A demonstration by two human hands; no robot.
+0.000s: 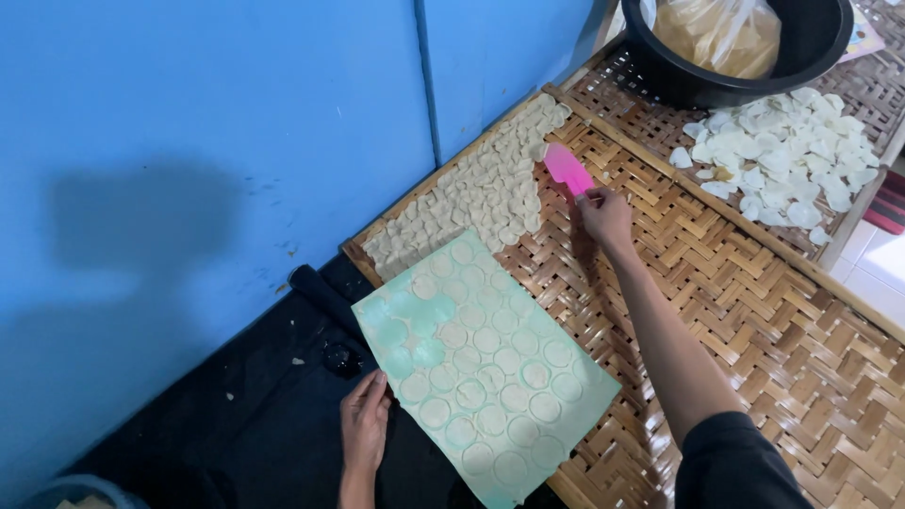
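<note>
The right hand (604,215), just above the middle of the frame, pinches the handle of a pink scraper (567,168) between its fingers. The flat pink blade points up and to the left, toward the blue wall (217,141), and its long side runs from lower right to upper left. The blade sits right at the edge of a patch of small pale dough rounds (481,193) lying on the woven bamboo tray (754,311).

The left hand (364,424), low in the frame, rests on the near corner of a green sheet (401,330) with its fingers pressed flat on it (I cannot tell if the thumb is under the edge). The sheet lies slanted, its long side going from upper left to lower right.

It looks to me like the job is partway through. One band of rounds along the wall is already on the tray. Many rounds (490,377) still sit in rows on the green sheet, and a few spots at its upper left look bare. Most of the tray is not covered yet
</note>
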